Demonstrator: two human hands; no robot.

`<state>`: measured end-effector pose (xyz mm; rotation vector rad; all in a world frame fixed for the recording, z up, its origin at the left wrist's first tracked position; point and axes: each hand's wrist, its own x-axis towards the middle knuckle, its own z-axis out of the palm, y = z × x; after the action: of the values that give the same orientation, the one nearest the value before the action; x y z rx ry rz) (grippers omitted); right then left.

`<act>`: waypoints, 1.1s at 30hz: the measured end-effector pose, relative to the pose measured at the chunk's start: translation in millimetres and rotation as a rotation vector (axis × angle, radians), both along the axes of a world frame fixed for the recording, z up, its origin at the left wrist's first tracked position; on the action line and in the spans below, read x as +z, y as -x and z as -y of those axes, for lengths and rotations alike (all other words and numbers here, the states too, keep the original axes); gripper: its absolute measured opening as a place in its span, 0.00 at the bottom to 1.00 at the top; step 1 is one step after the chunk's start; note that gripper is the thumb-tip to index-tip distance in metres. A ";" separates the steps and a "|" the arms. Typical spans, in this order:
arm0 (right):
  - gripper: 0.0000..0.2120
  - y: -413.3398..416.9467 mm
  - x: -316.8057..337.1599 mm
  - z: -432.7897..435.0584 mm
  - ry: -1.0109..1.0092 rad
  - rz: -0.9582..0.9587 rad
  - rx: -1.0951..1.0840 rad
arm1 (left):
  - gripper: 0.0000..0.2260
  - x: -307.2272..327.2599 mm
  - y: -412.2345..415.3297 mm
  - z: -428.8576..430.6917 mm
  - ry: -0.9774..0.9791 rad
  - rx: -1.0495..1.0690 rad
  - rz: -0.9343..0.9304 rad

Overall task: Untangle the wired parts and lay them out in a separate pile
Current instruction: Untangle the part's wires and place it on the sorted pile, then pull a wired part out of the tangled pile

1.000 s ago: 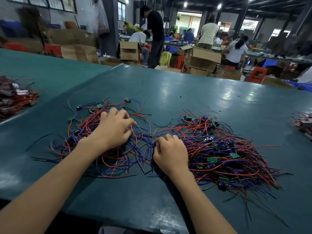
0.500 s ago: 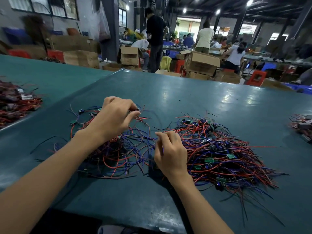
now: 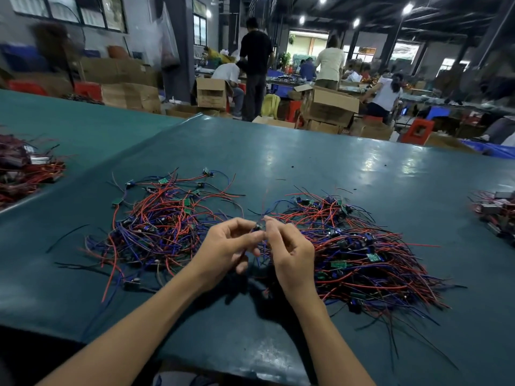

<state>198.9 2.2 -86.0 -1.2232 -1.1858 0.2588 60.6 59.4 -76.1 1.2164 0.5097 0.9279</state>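
Pinching one small dark wired part (image 3: 257, 227), both the left hand (image 3: 224, 246) and right hand (image 3: 291, 253) curl fingers round it above the table (image 3: 278, 168). Separation seems under way; next, its leads need easing free toward the looser pile (image 3: 156, 227) at nine o'clock, away from the dense tangle (image 3: 359, 252) at three o'clock. No writing is legible.

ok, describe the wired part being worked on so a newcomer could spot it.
On the teal table, a left pile and right pile of red and blue wired parts lie side by side. Over the gap between them, the left hand and right hand pinch one small dark part. Only it is held up off the table.
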 end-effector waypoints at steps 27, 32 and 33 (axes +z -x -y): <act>0.25 -11.6 41.5 -13.2 0.378 -0.034 -0.011 | 0.02 -7.4 -3.1 14.9 0.011 -0.050 -0.065; 0.23 -34.4 67.5 -25.2 0.331 0.082 -0.111 | 0.02 -6.8 -2.9 11.2 0.111 -0.098 -0.031; 0.23 -38.2 69.5 -27.9 0.334 0.132 -0.127 | 0.04 -5.8 -3.1 10.9 0.120 -0.099 -0.032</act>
<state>237.0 30.1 -16.5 -1.6224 -1.2031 0.2931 63.7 48.5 -81.9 1.1391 0.5192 0.7843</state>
